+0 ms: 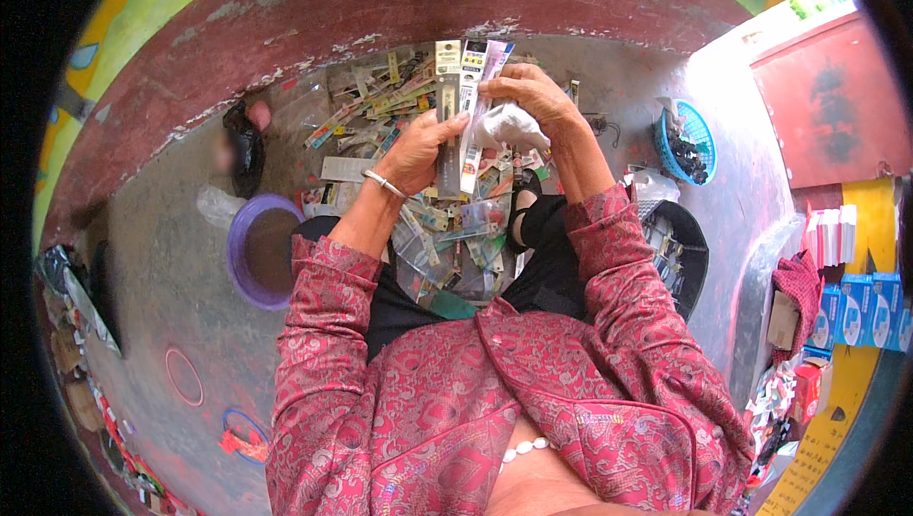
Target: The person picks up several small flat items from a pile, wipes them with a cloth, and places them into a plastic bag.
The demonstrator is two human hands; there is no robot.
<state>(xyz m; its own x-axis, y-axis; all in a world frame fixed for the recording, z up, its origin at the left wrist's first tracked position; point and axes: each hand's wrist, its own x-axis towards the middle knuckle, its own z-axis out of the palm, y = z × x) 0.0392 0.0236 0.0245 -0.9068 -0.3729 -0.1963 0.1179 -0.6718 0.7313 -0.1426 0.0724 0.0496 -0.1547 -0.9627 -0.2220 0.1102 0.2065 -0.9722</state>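
My left hand (pixel 417 153) pinches long narrow plastic packets up in front of me. One is cream-topped and dark grey below, a slim dark packet (pixel 448 150); beside it stands a white printed packet (pixel 468 136). My right hand (pixel 534 97) is closed at the upper right of the bunch, its fingers on a pinkish-purple packet (pixel 494 61) with a blue edge. A crumpled white piece (pixel 512 126), cloth or thin plastic, hangs under that palm. Beneath both hands lies a loose pile of similar slim packets (pixel 380 102) on the floor.
A purple tub (pixel 259 273) stands at left, near a black bag (pixel 245 150). At right are a blue basket (pixel 702 140) with dark scraps and a black container (pixel 687 250) holding packets. Blue boxes (pixel 856 311) sit far right. Two hoops, one a pink hoop (pixel 184 376), lie lower left.
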